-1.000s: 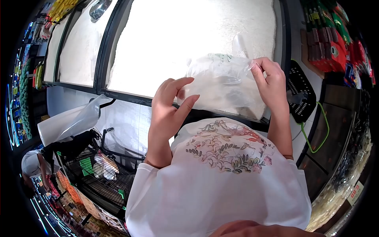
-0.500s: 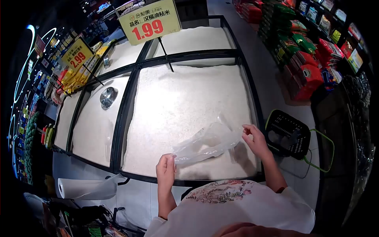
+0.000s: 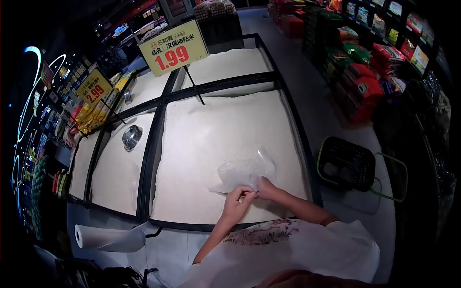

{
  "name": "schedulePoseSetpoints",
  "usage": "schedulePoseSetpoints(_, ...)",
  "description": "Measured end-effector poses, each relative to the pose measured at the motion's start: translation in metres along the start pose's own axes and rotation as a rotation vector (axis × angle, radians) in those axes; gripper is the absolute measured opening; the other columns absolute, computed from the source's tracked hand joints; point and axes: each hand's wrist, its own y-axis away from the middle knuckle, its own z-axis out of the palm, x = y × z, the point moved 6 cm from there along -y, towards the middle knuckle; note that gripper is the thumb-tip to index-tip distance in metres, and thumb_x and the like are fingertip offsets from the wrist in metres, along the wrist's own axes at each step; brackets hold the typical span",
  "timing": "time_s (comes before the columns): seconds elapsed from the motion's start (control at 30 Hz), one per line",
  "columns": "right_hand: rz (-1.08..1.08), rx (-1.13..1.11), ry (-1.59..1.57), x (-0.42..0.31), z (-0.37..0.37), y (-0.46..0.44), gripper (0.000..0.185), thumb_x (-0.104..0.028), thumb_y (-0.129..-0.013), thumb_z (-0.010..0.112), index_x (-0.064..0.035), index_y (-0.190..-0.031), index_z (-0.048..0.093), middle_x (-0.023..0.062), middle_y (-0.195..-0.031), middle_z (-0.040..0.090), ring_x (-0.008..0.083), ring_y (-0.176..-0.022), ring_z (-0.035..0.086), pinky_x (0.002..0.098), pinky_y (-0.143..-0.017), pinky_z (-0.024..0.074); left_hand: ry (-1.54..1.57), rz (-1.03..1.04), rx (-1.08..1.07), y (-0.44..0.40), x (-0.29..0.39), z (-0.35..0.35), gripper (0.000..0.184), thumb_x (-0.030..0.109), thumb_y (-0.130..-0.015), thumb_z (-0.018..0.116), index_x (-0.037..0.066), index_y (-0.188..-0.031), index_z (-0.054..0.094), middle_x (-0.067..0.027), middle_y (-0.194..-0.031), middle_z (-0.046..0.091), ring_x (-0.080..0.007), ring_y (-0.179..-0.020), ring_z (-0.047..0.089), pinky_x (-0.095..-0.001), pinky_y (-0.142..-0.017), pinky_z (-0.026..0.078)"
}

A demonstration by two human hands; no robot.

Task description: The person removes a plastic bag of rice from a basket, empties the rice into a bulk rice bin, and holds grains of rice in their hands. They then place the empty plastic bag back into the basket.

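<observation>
A clear plastic bag [image 3: 237, 174] lies crumpled over the white rice [image 3: 211, 139] in the large black-framed bin. My left hand [image 3: 238, 201] pinches the bag's near edge between thumb and fingers. Right beside it, my right hand [image 3: 265, 187] is at the bag's near right side, its fingers mostly hidden behind the film. Another bit of clear plastic [image 3: 265, 161] stands up from the rice just beyond the bag.
A metal bowl [image 3: 131, 138] rests on rice in the left bin. Price signs [image 3: 174, 47] stand over the bins. A plastic bag roll [image 3: 110, 238] hangs at the front left. On the floor at right is a black basket [image 3: 346, 163] with a green handle.
The view has tilted up from my shirt to the bins. My hands, apart before at the bag's two ends, have come together at its near edge, and the bag is bunched up.
</observation>
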Motion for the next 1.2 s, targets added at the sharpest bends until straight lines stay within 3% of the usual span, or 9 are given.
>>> schedulePoseSetpoints(0.1, 0.020, 0.179, -0.178, 0.003, -0.005, -0.007, 0.020, -0.015, -0.073, 0.054, -0.0024, -0.089, 0.056, 0.0153, -0.080, 0.059, 0.0226, -0.074, 0.058, 0.0314, -0.067, 0.0441, -0.031, 0.020, 0.291, 0.010, -0.020, -0.036, 0.035, 0.010, -0.076, 0.061, 0.001, -0.106, 0.047, -0.0092, -0.094, 0.051, -0.0131, -0.079, 0.047, -0.0253, -0.074, 0.040)
schedulePoseSetpoints(0.27, -0.053, 0.256, -0.462, -0.051, -0.027, -0.003, 0.023, -0.013, -0.074, 0.053, -0.0015, -0.094, 0.056, 0.0122, -0.082, 0.060, 0.0187, -0.077, 0.057, 0.0303, -0.069, 0.0436, -0.980, 0.107, 0.178, 0.032, -0.048, -0.042, 0.086, 0.022, -0.058, 0.076, -0.004, -0.124, 0.027, -0.0172, -0.114, 0.044, -0.0260, -0.100, 0.047, -0.0303, -0.084, 0.039)
schedulePoseSetpoints(0.37, -0.078, -0.007, -0.441, -0.105, -0.031, 0.003, 0.021, -0.008, -0.074, 0.054, -0.0004, -0.093, 0.054, 0.0093, -0.086, 0.056, 0.0151, -0.078, 0.051, 0.0302, -0.070, 0.0421, -0.113, -0.117, 0.025, 0.029, -0.076, -0.019, 0.072, 0.022, -0.063, 0.072, -0.004, -0.120, 0.036, -0.0182, -0.111, 0.048, -0.0258, -0.096, 0.049, -0.0281, -0.085, 0.037)
schedulePoseSetpoints(0.5, -0.254, -0.016, -0.120, -0.114, -0.022, 0.005, 0.023, -0.013, -0.071, 0.056, -0.0008, -0.091, 0.055, 0.0112, -0.080, 0.059, 0.0186, -0.077, 0.057, 0.0303, -0.069, 0.0437, 0.025, -0.312, -0.092, 0.059, -0.059, -0.011, 0.023, 0.015, -0.077, 0.056, 0.004, -0.097, 0.060, -0.0135, -0.100, 0.057, -0.0188, -0.093, 0.051, -0.0264, -0.079, 0.039)
schedulePoseSetpoints(0.57, -0.240, -0.023, -0.121, -0.118, -0.034, 0.009, 0.023, -0.013, -0.071, 0.057, -0.0013, -0.091, 0.056, 0.0112, -0.079, 0.059, 0.0201, -0.077, 0.057, 0.0310, -0.069, 0.0439, 0.036, -0.368, -0.107, 0.053, -0.063, -0.005, 0.022, 0.014, -0.081, 0.050, 0.005, -0.100, 0.058, -0.0147, -0.100, 0.056, -0.0218, -0.096, 0.051, -0.0286, -0.082, 0.038)
schedulePoseSetpoints(0.67, -0.144, 0.016, -0.215, -0.112, -0.048, 0.017, 0.025, -0.012, -0.070, 0.059, -0.0021, -0.093, 0.056, 0.0110, -0.082, 0.059, 0.0220, -0.078, 0.057, 0.0317, -0.071, 0.0439, -0.666, 0.109, -0.097, 0.031, -0.085, 0.015, 0.020, 0.014, -0.082, 0.050, 0.003, -0.097, 0.057, -0.0152, -0.095, 0.057, -0.0236, -0.092, 0.051, -0.0312, -0.082, 0.038)
schedulePoseSetpoints(0.93, 0.154, 0.266, -0.455, 0.019, -0.058, 0.051, 0.046, -0.016, -0.077, 0.059, -0.0033, -0.117, 0.041, 0.0085, -0.107, 0.050, 0.0141, -0.098, 0.047, 0.0277, -0.086, 0.0368, 0.690, -0.315, 0.448, 0.008, -0.091, -0.016, 0.022, 0.022, -0.086, 0.045, 0.006, -0.100, 0.051, -0.0040, -0.094, 0.055, -0.0162, -0.085, 0.053, -0.0286, -0.073, 0.042)
schedulePoseSetpoints(1.1, 0.291, 0.054, -0.939, 0.033, -0.005, 0.072, 0.060, -0.027, -0.082, 0.054, -0.0011, -0.127, 0.024, 0.0103, -0.116, 0.042, 0.0157, -0.104, 0.044, 0.0287, -0.089, 0.0352, 1.047, -0.396, 0.430, -0.007, -0.090, -0.030, 0.030, 0.032, -0.089, 0.037, 0.009, -0.099, 0.052, -0.0051, -0.091, 0.057, -0.0193, -0.083, 0.054, -0.0339, -0.072, 0.045)
schedulePoseSetpoints(1.2, 0.298, -0.140, -1.062, 0.006, 0.024, 0.070, 0.071, -0.036, -0.079, 0.057, -0.0011, -0.129, 0.020, 0.0105, -0.121, 0.039, 0.0179, -0.110, 0.039, 0.0307, -0.093, 0.0311, 1.511, -0.098, -0.048, -0.017, -0.072, -0.026, 0.030, 0.031, -0.089, 0.036, 0.009, -0.102, 0.051, -0.0067, -0.094, 0.057, -0.0221, -0.087, 0.054, -0.0376, -0.076, 0.044)
